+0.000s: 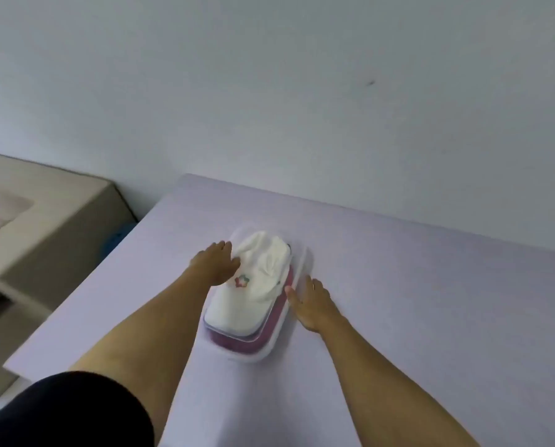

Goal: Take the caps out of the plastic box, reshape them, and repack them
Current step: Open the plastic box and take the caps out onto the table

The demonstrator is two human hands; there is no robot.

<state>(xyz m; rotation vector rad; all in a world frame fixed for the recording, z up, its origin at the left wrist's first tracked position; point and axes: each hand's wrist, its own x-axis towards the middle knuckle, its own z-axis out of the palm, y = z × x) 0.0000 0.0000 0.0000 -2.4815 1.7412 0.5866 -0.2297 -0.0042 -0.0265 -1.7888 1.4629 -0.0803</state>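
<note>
A clear plastic box (297, 314) lies on the lilac table (414, 301), its long side running away from me. A white cap (256, 285) with a small coloured star badge fills the top of it, and a dark red cap (269, 330) shows underneath. My left hand (216, 262) rests flat on the left side of the white cap, fingers spread. Flat against the box's right wall is my right hand (311, 301), fingers together and pointing away. Neither hand grips anything that I can see.
The table's far edge meets a plain pale wall (269, 91). Left of the table stands a beige piece of furniture (44, 221), with something blue (115, 240) in the gap between them. The table's left edge runs diagonally close to my left arm.
</note>
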